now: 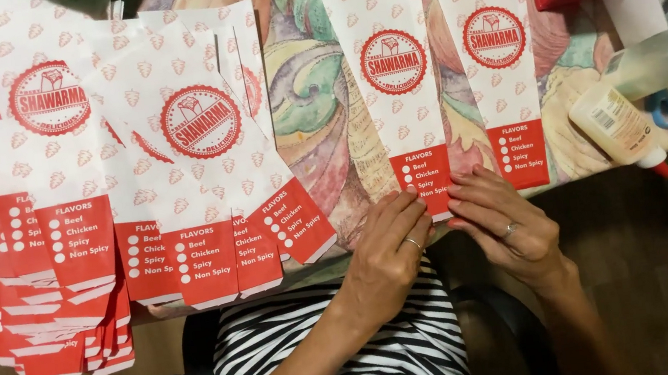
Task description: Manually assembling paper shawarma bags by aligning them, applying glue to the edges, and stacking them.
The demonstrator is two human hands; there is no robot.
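A desk [312,87] covered in a swirled, colourful cloth carries the work. Both grips press flat, fingers extended, closed on nothing: the left hand [389,249] and right hand [502,221] touch the red bottom band of a narrow white paper sleeve with a round red emblem [394,76]. A matching sleeve [495,54] lies just right. A fanned heap of like sleeves [127,180] overhangs the left edge; a glue bottle with a red tip [619,128] lies right.

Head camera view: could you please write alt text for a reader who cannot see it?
Both hands, left hand and right hand, press the red bottom edge of a white-and-red paper sleeve on a patterned table. A second sleeve lies just right, a large pile of sleeves left, a glue bottle far right.
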